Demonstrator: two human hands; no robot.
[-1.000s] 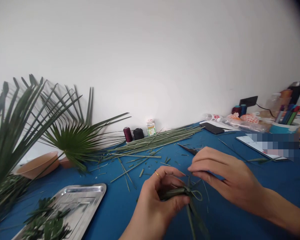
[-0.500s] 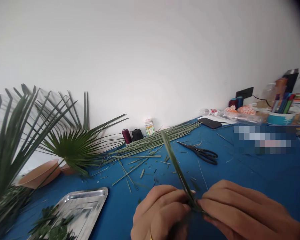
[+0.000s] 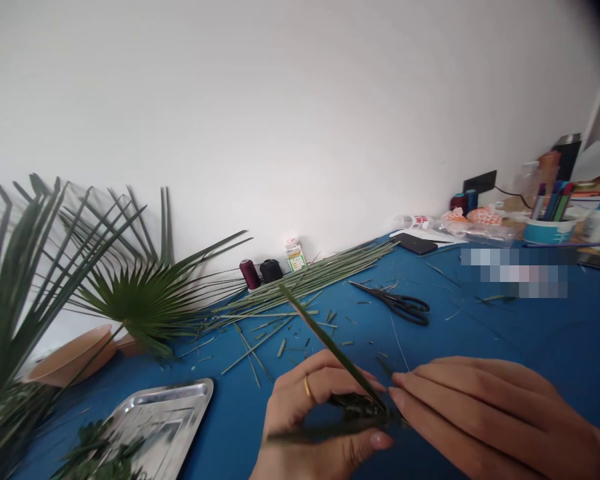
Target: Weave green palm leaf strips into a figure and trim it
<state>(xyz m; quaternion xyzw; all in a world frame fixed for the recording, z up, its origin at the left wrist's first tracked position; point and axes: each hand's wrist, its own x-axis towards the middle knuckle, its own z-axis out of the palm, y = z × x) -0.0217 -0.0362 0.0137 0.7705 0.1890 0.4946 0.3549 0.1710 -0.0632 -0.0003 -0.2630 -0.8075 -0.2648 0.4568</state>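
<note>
Between thumb and fingers, my left hand (image 3: pixel 293 407), a gold-coloured ring on one finger, grips a small folded piece of green palm leaf (image 3: pixel 356 405). A long leaf strip (image 3: pixel 331 346) rises from it up to the left, and another blurred strip crosses below the left fingers. Closed fingertips of my right hand (image 3: pixel 495 417) press at the right side of the same piece, where the strips meet. The exact folds there are hidden by the fingers. Black-handled scissors (image 3: pixel 405 308) lie on the blue table (image 3: pixel 230 420) beyond the hands.
Cut leaf strips (image 3: pixel 325 277) lie along the wall, near thread spools (image 3: pixel 250 275) and a small box (image 3: pixel 295 256). Palm fronds (image 3: pixel 135 293), a pinkish bowl (image 3: pixel 75 357) and a metal tray (image 3: pixel 167 427) with leaf pieces stand left. A pen holder (image 3: pixel 549 231) and a phone (image 3: pixel 415 243) are right.
My left hand has turned, so its ring and the gap between thumb and fingers show. The long strip leans further left. The view has shifted slightly rightward.
</note>
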